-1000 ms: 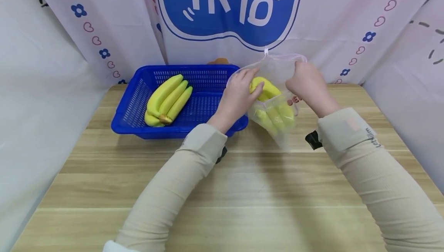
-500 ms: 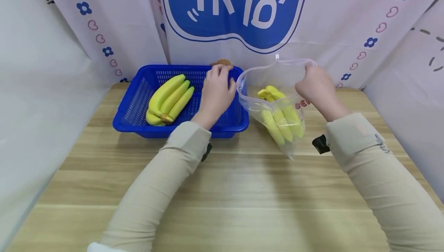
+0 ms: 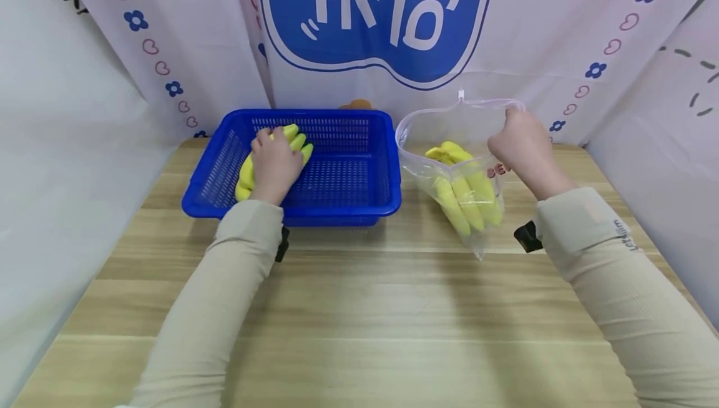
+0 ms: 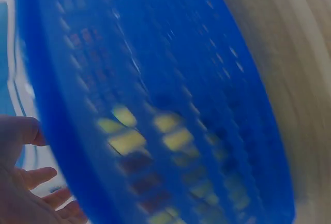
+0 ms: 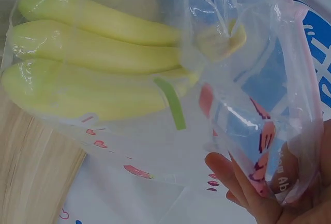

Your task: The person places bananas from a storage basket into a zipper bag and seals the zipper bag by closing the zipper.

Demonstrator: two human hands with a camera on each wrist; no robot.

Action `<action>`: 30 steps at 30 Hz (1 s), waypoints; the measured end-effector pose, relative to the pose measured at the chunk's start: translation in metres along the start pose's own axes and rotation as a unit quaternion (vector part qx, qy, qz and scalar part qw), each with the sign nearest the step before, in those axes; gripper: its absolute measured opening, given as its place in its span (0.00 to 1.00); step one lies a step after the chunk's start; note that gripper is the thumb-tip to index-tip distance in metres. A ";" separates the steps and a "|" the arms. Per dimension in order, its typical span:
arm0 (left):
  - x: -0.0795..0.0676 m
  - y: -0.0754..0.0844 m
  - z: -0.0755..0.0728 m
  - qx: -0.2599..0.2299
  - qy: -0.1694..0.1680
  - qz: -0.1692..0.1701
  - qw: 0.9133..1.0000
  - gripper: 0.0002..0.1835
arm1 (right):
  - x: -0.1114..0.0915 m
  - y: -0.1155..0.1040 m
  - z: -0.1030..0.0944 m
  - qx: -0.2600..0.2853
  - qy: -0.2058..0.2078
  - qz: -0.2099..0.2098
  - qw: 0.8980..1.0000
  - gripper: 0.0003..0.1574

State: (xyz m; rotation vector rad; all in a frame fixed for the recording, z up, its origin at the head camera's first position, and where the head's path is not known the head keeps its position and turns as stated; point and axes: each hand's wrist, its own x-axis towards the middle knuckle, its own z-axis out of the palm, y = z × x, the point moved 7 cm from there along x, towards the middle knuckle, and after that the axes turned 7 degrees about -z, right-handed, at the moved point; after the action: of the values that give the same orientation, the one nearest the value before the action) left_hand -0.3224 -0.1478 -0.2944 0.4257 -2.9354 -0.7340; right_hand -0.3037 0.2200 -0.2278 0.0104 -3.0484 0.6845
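Note:
A bunch of yellow bananas (image 3: 245, 177) lies at the left end of the blue plastic basket (image 3: 342, 211). My left hand (image 3: 274, 161) is over it, covering its middle and stem. In the left wrist view the fingers (image 4: 39, 176) look spread and loosely bent beside the basket wall. With my right hand (image 3: 523, 146) I grip the right side of the mouth of a clear zip bag (image 3: 418, 168). Its mouth gapes, and a second banana bunch (image 5: 98, 53) sits inside, stem toward the opening.
The basket stands at the back left of the wooden table (image 3: 382, 308). Behind it hangs a white cloth backdrop (image 3: 539, 34) with a blue printed sign. The bag is just right of the basket.
My left hand has left the bag's mouth and travelled left across the basket to the bananas. The right hand still holds the bag, shifted slightly right; the bananas inside have sunk lower.

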 end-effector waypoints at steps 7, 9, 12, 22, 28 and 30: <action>0.007 -0.045 -0.006 0.031 -0.033 -0.040 0.998 0.36 | 0.001 0.001 0.001 -0.012 0.001 -0.009 1.000 0.38; 0.008 -0.056 -0.005 0.039 -0.046 -0.058 0.996 0.37 | 0.002 0.001 0.002 -0.016 0.001 -0.012 1.000 0.38; 0.009 -0.070 -0.003 0.058 -0.066 -0.082 0.993 0.40 | 0.002 0.002 0.002 -0.013 -0.002 -0.012 1.000 0.39; 0.004 -0.087 0.006 0.089 -0.129 -0.115 0.981 0.35 | 0.001 0.004 0.006 -0.007 -0.003 -0.010 1.000 0.40; 0.002 -0.088 0.010 0.059 -0.139 -0.123 0.981 0.36 | 0.001 0.004 0.007 -0.017 -0.002 -0.009 1.000 0.40; 0.002 -0.088 0.011 0.049 -0.144 -0.121 0.981 0.36 | 0.001 0.005 0.008 -0.019 -0.002 -0.010 1.000 0.41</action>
State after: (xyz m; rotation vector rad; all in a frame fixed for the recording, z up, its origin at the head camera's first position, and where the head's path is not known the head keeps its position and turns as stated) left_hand -0.3040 -0.2180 -0.3453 0.7568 -3.2382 -0.7352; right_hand -0.3044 0.2208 -0.2367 0.0418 -3.0597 0.6266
